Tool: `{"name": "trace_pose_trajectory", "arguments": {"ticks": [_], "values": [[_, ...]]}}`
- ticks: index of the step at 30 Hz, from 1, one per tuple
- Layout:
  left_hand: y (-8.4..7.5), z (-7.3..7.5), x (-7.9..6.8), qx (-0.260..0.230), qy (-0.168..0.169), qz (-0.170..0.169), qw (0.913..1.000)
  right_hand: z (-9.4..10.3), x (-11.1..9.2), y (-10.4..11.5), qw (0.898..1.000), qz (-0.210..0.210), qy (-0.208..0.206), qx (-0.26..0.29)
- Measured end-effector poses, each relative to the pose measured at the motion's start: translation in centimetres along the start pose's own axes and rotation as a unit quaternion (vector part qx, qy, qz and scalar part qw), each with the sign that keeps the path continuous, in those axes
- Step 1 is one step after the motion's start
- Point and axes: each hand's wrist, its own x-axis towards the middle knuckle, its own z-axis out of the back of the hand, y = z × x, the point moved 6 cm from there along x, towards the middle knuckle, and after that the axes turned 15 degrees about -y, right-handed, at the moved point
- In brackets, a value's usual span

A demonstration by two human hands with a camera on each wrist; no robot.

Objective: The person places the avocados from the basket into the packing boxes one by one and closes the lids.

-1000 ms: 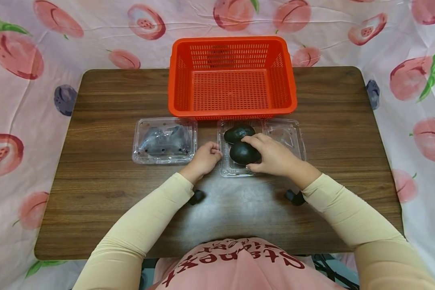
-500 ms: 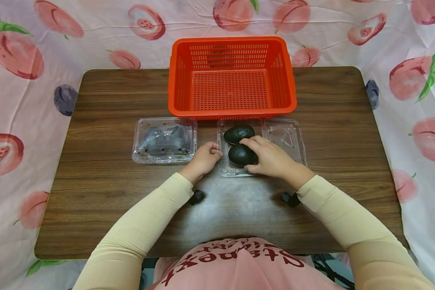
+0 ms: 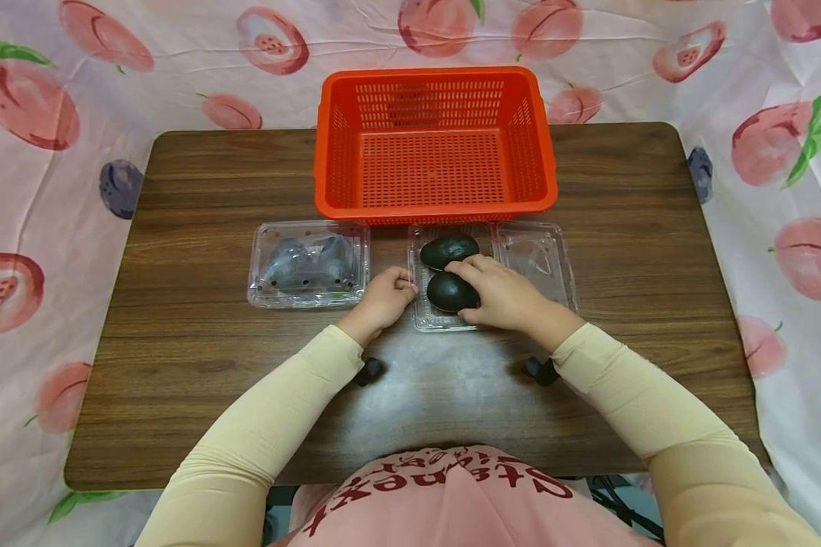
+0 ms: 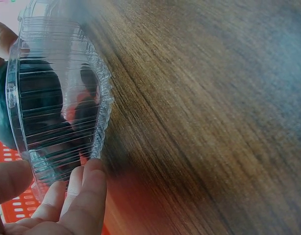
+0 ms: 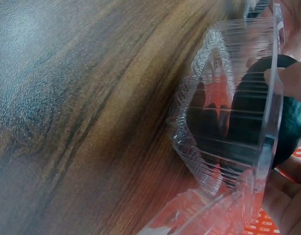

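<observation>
In the head view, a clear plastic clamshell box point(image 3: 423, 317) lies opened in the middle, its lid point(image 3: 540, 258) folded out to the right. Two dark green avocados sit in its base: the far avocado point(image 3: 449, 249) and the near avocado point(image 3: 448, 292). My right hand point(image 3: 506, 298) grips the near avocado from the right, thumb at the front and fingers behind. My left hand point(image 3: 385, 300) pinches the box's left side; in the left wrist view its fingers point(image 4: 89, 191) lie against the ribbed outer wall, thumb at the rim.
A red perforated basket point(image 3: 435, 213) stands behind the boxes. To the left is a closed clear box point(image 3: 308, 300) with two dark rounded things inside. The brown wooden table point(image 3: 198, 365) is bounded by a fruit-print cloth point(image 3: 356, 30) at the back and sides.
My right hand has moved slightly left with the near avocado, which now sits nearer the box's left side. My left hand stays at the box's left edge.
</observation>
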Motion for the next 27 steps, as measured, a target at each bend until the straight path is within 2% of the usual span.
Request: {"name": "trace_pose_trajectory", "arguments": {"ticks": [11, 27], "values": [[0.19, -0.07, 0.08, -0.014, 0.002, 0.008, 0.9999, -0.51, 0.29, 0.32, 0.999, 0.032, 0.012, -0.037], [0.03, -0.09, 0.08, -0.006, -0.001, 0.005, 1.0000, -1.00, 0.49, 0.33, 0.998, 0.034, 0.023, -0.051]]}}
